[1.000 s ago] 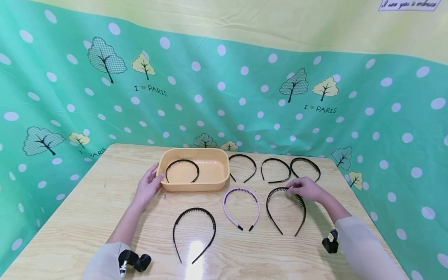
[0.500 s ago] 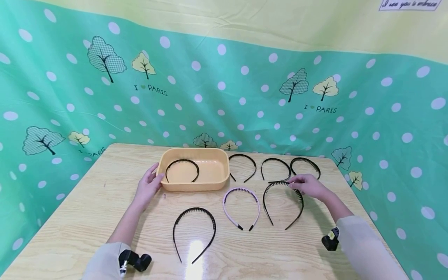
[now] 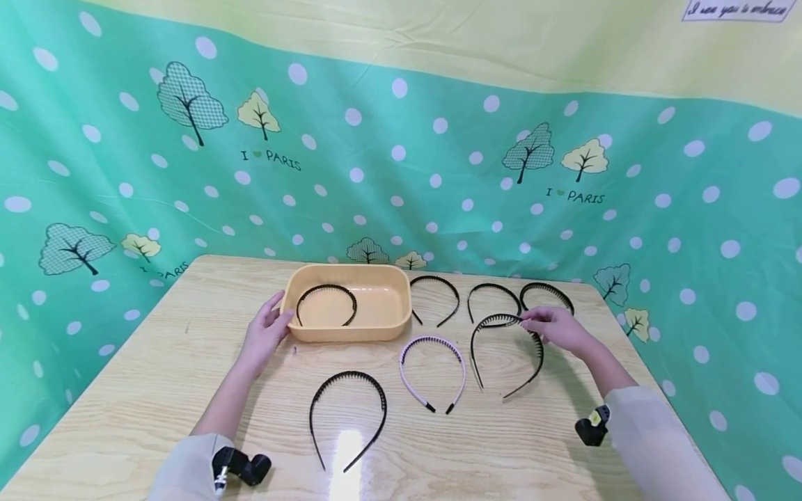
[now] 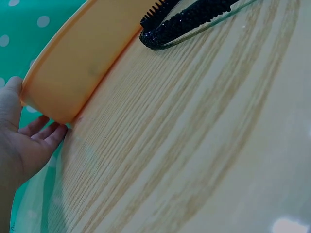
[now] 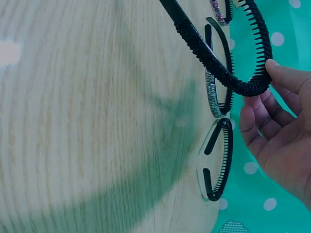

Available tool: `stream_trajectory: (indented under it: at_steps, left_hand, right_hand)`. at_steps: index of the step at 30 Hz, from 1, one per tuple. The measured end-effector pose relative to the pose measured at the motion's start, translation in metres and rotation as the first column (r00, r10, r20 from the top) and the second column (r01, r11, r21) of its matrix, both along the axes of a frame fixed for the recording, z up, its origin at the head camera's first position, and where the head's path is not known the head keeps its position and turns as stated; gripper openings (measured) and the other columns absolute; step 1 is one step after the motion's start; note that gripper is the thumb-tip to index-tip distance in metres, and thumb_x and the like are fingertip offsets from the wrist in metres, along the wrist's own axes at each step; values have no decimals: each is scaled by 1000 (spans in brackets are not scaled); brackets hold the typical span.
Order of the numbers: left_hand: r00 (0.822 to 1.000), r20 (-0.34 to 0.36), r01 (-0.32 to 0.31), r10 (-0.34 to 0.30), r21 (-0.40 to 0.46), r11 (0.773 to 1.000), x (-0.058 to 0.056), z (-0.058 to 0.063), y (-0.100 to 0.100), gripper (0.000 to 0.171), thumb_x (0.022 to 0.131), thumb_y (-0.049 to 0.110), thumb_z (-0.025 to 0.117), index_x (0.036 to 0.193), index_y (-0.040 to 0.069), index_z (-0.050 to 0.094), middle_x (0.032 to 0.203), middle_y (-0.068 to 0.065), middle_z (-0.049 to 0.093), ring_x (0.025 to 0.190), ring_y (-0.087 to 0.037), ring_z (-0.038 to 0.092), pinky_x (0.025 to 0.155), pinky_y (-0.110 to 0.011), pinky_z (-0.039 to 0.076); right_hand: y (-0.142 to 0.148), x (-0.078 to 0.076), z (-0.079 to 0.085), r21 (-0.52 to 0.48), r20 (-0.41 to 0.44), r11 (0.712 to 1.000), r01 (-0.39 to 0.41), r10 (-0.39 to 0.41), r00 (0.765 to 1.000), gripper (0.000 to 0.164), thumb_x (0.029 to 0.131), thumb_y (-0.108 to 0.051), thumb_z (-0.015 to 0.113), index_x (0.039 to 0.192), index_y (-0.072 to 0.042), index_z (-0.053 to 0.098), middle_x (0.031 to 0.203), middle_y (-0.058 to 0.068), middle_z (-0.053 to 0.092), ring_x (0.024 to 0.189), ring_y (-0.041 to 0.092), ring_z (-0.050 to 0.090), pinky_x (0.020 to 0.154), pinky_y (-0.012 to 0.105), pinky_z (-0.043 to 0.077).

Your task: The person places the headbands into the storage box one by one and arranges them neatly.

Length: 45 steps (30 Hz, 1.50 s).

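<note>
My right hand (image 3: 556, 328) pinches a black toothed headband (image 3: 477, 348) by its curved top, with the legs slanting down toward the near side. The right wrist view shows the thumb on this headband's (image 5: 206, 58) toothed inner side; its outside has a rough, dark covering. My left hand (image 3: 266, 335) holds the near left corner of a peach plastic box (image 3: 351, 335). In the left wrist view its thumb lies at the box's (image 4: 73, 68) rim and its fingers at the base. One black headband (image 3: 327, 287) lies inside the box.
A lilac headband (image 3: 432, 339) lies mid-table, and a black headband (image 3: 349, 374) lies nearer the front. Along the back edge, right of the box, are three dark headbands: one beside the box (image 3: 435, 278), a middle one (image 3: 493, 286) and a right one (image 3: 554, 287). A patterned curtain (image 3: 401, 174) hangs behind.
The right hand has lifted the black headband off its place and carried it slightly back, away from the front edge. My left hand and the box have stayed put.
</note>
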<state>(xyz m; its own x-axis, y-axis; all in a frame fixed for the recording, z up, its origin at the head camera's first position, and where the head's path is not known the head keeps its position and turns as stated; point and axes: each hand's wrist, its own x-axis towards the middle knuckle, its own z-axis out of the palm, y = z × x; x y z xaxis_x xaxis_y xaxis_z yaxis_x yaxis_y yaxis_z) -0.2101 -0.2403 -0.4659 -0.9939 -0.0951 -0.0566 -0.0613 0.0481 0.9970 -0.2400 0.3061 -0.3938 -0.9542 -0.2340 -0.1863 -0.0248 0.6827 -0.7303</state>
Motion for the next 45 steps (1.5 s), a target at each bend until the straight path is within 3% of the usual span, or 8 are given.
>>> stream_trajectory:
  at_steps: [16, 24, 32, 34, 38, 45]
  left_hand:
    - [1000, 0, 2, -2, 9, 1000, -1, -1, -1, 66, 96, 33, 52, 150, 18, 18, 146, -27, 32, 131, -38, 37, 86, -10, 50]
    - [1000, -7, 8, -8, 11, 1000, -1, -1, -1, 66, 96, 33, 51, 151, 17, 18, 146, -29, 30, 131, -38, 36, 85, -9, 50]
    - [1000, 3, 12, -12, 15, 1000, 0, 0, -1, 64, 98, 28, 50, 151, 19, 16, 147, -28, 29, 132, -37, 36, 90, -13, 49]
    - [1000, 11, 16, -17, 26, 1000, 1, 3, 0, 63, 98, 25, 48, 151, 19, 15, 148, -28, 27, 133, -37, 35, 92, -14, 49]
    - [1000, 14, 18, -19, 37, 999, 4, 10, 2, 62, 99, 22, 48, 151, 17, 14, 148, -29, 27, 133, -38, 35, 91, -14, 49]
    - [1000, -10, 8, -8, 16, 1000, -1, -3, -2, 66, 96, 32, 52, 151, 18, 18, 146, -29, 29, 132, -39, 36, 87, -11, 50]
  right_hand:
    - [-2, -2, 8, -19, -34, 999, 41, -41, 999, 42, 95, -29, 55, 123, 3, 56, 103, 18, 61, 70, 12, 51, 65, 33, 53]
    - [-6, -3, 11, -30, -52, 997, 66, -67, 996, 43, 94, -29, 57, 122, 2, 56, 100, 14, 61, 76, 11, 53, 66, 31, 54]
    - [-9, -6, 14, -51, -48, 997, 67, -69, 996, 43, 95, -29, 56, 124, 4, 54, 97, 14, 60, 66, 14, 50, 55, 25, 47]
    - [-9, -7, 15, -45, -54, 997, 66, -68, 996, 44, 95, -29, 55, 124, 4, 54, 95, 10, 61, 66, 16, 51, 54, 26, 46]
    - [-11, -7, 17, -40, -70, 997, 71, -73, 995, 43, 95, -28, 55, 124, 4, 54, 97, 14, 61, 65, 17, 51, 53, 25, 46]
    - [-13, -9, 15, -58, -76, 996, 74, -78, 994, 40, 94, -27, 56, 122, 2, 56, 93, 14, 60, 64, 17, 52, 55, 25, 47]
